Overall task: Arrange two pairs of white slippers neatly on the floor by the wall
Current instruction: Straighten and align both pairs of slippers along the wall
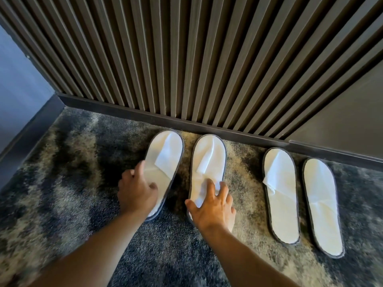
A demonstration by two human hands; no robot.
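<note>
Four white slippers with dark trim lie on the carpet, toes toward the slatted wall [207, 59]. My left hand [136, 193] curls over the heel half of the leftmost slipper [165, 154], thumb on top and fingers around its left edge. This slipper is tilted, its toe leaning right. My right hand [213, 210] lies flat with fingers spread on the heel half of the second slipper [209, 158]. The right pair, the third slipper [281, 195] and the fourth slipper [323, 206], lies side by side and untouched.
A dark skirting board [228, 133] runs along the foot of the wall just beyond the toes. A blue-grey wall [18, 90] closes the corner at the left. The mottled grey carpet [68, 172] spreads left of the slippers and toward me.
</note>
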